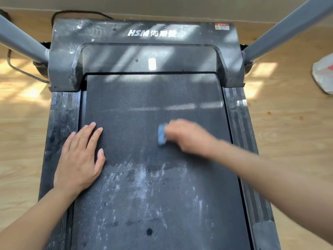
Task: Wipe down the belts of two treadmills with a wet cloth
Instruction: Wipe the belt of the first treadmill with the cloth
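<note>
A black treadmill belt [149,109] fills the middle of the head view. Its far half looks dark and its near half carries whitish dusty smears. My right hand [187,136] is motion-blurred and grips a small blue cloth [162,134] pressed against the belt right of centre. My left hand [81,157] lies flat with straight fingers on the belt's left side, partly over the left side rail [59,123].
The dusty grey motor cover [144,33] marked HSM sits at the far end. Two grey uprights [23,42] [288,27] slant off either side. Black cables [18,69] lie on the wooden floor at left. A white plastic bag [323,73] is at right.
</note>
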Tool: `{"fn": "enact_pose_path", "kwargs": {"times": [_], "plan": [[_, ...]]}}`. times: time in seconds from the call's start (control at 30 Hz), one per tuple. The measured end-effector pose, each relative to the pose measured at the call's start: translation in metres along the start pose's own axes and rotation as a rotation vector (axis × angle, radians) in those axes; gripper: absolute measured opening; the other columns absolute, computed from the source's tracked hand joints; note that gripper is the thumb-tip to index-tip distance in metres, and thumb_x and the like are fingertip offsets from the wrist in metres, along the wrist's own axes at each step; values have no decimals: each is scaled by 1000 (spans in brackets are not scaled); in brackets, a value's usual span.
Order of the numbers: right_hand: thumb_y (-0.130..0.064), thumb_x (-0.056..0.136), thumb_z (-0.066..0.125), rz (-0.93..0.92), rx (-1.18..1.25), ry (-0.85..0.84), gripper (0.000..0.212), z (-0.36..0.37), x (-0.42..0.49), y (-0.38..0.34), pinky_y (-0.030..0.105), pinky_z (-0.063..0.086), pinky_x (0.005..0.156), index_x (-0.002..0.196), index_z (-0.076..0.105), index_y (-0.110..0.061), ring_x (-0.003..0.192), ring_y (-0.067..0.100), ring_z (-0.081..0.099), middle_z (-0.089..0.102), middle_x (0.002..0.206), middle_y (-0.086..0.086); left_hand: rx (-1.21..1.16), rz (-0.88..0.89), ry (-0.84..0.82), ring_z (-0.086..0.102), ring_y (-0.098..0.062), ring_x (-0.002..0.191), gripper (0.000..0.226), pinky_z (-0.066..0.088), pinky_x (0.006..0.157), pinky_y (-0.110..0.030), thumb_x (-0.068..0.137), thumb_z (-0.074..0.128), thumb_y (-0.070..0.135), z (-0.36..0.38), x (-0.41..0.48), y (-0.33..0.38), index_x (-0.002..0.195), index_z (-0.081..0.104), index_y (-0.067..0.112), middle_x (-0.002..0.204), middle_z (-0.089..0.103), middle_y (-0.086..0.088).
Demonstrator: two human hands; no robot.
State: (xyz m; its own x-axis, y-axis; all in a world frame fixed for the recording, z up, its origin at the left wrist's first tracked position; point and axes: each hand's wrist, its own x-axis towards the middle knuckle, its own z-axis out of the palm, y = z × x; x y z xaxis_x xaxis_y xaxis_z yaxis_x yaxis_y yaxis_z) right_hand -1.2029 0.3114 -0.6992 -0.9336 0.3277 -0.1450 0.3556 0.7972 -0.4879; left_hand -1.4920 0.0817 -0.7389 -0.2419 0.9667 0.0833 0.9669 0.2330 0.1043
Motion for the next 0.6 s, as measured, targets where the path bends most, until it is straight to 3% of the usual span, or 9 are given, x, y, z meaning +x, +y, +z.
{"fn": "enact_pose_path", "kwargs": {"times": [0.07,0.13,0.3,0.37,0.47,0.6], "plan": [[-12,96,59,237,-62,175,10,-49,28,56,35,45,77,98,60,-22,98,25,62,65,102,-5,-1,-1,-3,38,-36,154,64,25,129,-56,102,37,37,1,1,0,157,45,5,168,37,-14],[-21,102,56,441,-174,194,12,-86,48,100,37,40,73,92,49,-20,92,29,58,58,97,-2,-1,-9,0,39,-36,154,64,25,129,-56,102,36,37,1,-2,3,157,45,5,168,37,-15],[-11,100,49,629,-239,206,7,-92,36,116,45,47,72,99,45,-17,87,36,56,52,96,4,-6,-3,6,40,-37,153,65,24,129,-56,102,36,37,0,0,3,157,46,4,167,38,-16],[-5,91,51,641,-201,220,21,-77,8,103,46,51,71,98,46,-24,88,34,60,58,99,1,8,-5,12,40,-37,153,65,24,129,-55,102,36,37,0,-1,3,157,46,5,168,38,-15],[-1,86,52,616,-235,76,31,-45,-48,69,41,49,65,100,45,-28,82,33,62,61,101,1,10,-5,12,40,-37,153,65,23,130,-55,102,35,38,2,0,3,158,45,5,168,37,-15],[-4,86,50,503,-151,-237,30,-12,-114,15,40,49,63,94,38,-31,75,20,57,55,95,-11,-4,-18,9,40,-37,153,66,22,129,-55,101,34,38,4,-1,3,157,46,6,168,37,-14]]}}
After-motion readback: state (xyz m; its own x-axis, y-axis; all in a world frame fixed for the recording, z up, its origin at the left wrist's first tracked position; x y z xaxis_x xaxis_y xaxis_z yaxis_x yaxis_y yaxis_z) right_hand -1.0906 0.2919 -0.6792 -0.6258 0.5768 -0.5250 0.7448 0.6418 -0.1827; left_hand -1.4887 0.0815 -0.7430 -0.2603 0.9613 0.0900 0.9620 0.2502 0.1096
